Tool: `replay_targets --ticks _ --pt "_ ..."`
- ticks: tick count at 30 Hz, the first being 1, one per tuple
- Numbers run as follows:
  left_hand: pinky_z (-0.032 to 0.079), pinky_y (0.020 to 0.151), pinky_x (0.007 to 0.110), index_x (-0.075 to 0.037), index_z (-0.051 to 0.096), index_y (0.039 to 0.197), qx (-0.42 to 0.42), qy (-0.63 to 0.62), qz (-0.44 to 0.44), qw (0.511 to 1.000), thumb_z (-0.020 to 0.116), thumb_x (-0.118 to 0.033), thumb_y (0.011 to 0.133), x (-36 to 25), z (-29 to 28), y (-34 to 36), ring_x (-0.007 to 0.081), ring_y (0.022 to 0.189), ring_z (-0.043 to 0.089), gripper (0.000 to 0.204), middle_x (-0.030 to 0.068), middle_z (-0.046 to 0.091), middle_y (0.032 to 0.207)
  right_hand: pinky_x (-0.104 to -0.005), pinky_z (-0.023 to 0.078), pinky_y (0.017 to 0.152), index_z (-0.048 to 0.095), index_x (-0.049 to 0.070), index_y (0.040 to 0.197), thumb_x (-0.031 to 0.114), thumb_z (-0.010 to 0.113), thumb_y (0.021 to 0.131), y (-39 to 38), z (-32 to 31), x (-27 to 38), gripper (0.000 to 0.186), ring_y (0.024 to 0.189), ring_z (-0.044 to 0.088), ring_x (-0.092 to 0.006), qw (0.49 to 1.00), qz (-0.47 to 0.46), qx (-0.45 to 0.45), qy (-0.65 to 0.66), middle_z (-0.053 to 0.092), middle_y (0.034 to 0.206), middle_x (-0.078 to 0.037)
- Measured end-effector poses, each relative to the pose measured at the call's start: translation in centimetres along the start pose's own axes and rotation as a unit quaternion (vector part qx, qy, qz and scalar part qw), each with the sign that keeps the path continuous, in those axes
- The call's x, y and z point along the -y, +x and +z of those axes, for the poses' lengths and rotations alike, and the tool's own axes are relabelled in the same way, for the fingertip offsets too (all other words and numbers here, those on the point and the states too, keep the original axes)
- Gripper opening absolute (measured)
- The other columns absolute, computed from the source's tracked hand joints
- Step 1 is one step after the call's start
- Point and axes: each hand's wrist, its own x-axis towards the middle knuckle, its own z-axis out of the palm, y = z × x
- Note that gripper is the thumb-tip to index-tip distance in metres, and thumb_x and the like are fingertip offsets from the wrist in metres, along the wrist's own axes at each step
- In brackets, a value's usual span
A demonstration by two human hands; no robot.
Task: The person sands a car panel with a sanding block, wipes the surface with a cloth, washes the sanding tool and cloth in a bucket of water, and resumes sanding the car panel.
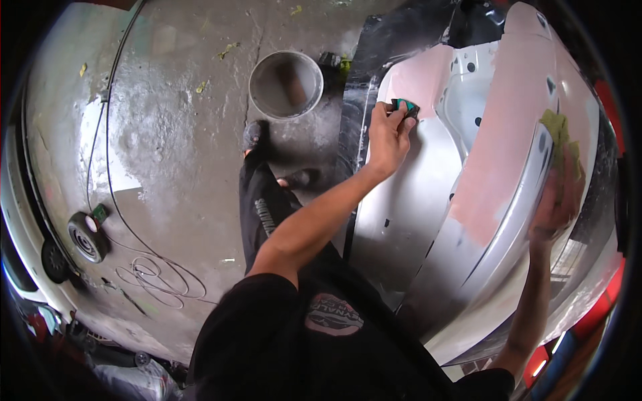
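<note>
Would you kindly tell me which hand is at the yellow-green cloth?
The right hand; the left hand instead pinches a small green-and-dark pad.

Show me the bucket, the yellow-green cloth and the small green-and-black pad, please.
Bucket [285,117]: head view, on the near edge of its rim.
Yellow-green cloth [556,125]: head view, on its upper end.
Green-and-black pad [405,105]: head view, on its green part.
</note>
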Motion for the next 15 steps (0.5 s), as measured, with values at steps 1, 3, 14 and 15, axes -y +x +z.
replay_targets --ticks 1,3,14,15 --pt "0.046 0.080 0.047 0.003 0.072 0.108 -0.003 -0.009 0.026 1.000 0.068 -0.011 0.091 0.5 0.0 0.7 0.0392 0.091 0.057 0.022 0.0226 0.056 0.100 -0.0504 0.041 0.110 0.059 -0.003 0.137 0.020 0.049 0.101 -0.2 -0.2 0.6 0.044 0.128 0.054 -0.0422 0.999 0.031 0.002 0.025 0.061 0.136 -0.023" --pt "0.045 0.078 0.049 0.005 0.071 0.105 -0.026 0.035 0.037 0.998 0.067 -0.010 0.090 2.0 -0.5 3.6 0.0412 0.090 0.055 0.021 0.0246 0.056 0.099 -0.0503 0.042 0.110 0.060 -0.005 0.135 0.017 0.049 0.100 -0.2 0.7 1.5 0.042 0.127 0.054 -0.0422 0.998 0.040 -0.015 0.053 0.063 0.134 -0.020" --pt "0.045 0.079 0.048 0.005 0.071 0.100 -0.052 0.042 -0.011 0.998 0.068 -0.012 0.091 3.1 -0.4 4.4 0.0434 0.090 0.055 0.019 0.0261 0.055 0.099 -0.0500 0.043 0.109 0.061 -0.003 0.134 0.012 0.051 0.099 0.3 0.9 1.2 0.040 0.127 0.053 -0.0410 0.995 0.020 -0.047 0.082 0.065 0.133 -0.017" --pt "0.046 0.079 0.048 0.005 0.071 0.101 -0.046 0.044 -0.016 0.998 0.068 -0.012 0.091 3.2 -0.4 3.5 0.0432 0.090 0.055 0.020 0.0262 0.055 0.099 -0.0499 0.043 0.109 0.061 -0.003 0.135 0.013 0.051 0.099 0.2 1.1 1.2 0.040 0.127 0.053 -0.0412 0.998 0.031 -0.020 0.052 0.064 0.134 -0.017"
